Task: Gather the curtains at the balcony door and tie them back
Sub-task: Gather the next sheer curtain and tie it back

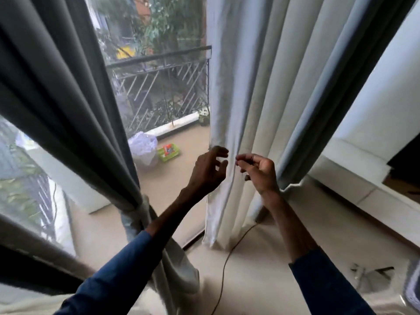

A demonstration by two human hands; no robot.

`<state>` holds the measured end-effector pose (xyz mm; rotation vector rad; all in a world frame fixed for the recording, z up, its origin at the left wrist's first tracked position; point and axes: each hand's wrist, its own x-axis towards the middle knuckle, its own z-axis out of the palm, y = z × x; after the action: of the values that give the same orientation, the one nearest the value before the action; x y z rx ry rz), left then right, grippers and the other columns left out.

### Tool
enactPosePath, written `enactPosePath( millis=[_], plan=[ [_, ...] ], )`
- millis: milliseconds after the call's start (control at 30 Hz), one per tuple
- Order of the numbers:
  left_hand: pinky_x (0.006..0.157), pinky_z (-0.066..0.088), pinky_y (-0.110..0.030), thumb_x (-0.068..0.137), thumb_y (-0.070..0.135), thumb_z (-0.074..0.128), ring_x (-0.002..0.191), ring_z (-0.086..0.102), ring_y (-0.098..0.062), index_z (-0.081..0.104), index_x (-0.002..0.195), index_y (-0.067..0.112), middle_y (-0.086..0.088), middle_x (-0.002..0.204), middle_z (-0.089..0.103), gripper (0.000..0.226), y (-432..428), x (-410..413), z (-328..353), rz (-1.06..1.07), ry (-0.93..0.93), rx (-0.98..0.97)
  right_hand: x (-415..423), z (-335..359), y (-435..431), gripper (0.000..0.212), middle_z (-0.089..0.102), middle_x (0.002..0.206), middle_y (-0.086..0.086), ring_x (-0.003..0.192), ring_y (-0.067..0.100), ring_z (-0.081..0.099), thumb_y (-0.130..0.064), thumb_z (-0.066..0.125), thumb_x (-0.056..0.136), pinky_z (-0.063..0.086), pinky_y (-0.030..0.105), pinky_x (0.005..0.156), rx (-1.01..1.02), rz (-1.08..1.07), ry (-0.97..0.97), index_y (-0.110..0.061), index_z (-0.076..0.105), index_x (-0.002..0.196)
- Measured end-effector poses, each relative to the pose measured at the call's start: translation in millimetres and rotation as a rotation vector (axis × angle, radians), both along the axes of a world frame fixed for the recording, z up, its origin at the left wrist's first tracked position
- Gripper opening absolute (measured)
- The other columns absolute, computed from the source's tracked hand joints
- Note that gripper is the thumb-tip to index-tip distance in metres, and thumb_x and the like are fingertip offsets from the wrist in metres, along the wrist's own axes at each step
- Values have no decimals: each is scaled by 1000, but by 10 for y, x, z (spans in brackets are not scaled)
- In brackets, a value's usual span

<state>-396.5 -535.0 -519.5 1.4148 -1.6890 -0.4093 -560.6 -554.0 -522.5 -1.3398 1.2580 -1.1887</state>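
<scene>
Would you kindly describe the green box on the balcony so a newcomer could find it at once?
Look through the gap between the dark curtain and the pale curtain to the balcony floor. Below the railing, beside a white plastic bag, lies a small green box. Its bright green sides set it apart from the pale bag.

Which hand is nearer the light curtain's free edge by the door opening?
Left. The left hand is right at the light curtain's free edge, spread open in front of it; the right hand sits further in, before the folds, away from the opening.
</scene>
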Motion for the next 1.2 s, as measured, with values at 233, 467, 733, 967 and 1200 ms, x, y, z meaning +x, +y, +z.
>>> enactPosePath(
  millis=[233,467,733,967,1200],
  plan=[
    [65,56,-33,88,41,68,76,65,-1,53,119,22,17,119,60,40,-573,-473,974,206,-79,-396,-548,1095,-646,14,78,84,-7,69,1,67,-12,69,89,49,18,53,-343,46,75,-22,78,93],
    [68,58,-34,88,39,63,89,60,-1,46,127,24,15,120,55,45,-898,-691,1978,377,-63,-635,-713,2253,-1103,11,76,95,-14,85,0,70,-18,71,91,54,16,73,-632,90,184,-21,77,99],
    [69,49,-18,89,45,60,90,56,0,46,122,25,14,111,55,41,-1109,-685,3311,476,-141,-860,-664,3611,-1431,13,74,93,-11,76,4,67,-20,72,88,59,30,74,-803,88,223,-20,74,101],
    [74,46,-22,89,53,59,93,59,-9,42,123,22,10,112,57,49,-1327,-640,4500,523,-176,-1049,-451,4553,-1615,46,69,108,-4,90,11,68,-50,68,90,57,33,86,-1009,-49,240,-13,64,119],
    [61,40,-26,91,38,57,74,59,-16,47,113,15,0,91,64,34,-1381,-568,5569,657,-218,-1169,-226,5496,-1789,57,69,115,4,107,21,66,-52,63,92,49,29,91,-1171,-237,315,-9,57,129]
  ],
)
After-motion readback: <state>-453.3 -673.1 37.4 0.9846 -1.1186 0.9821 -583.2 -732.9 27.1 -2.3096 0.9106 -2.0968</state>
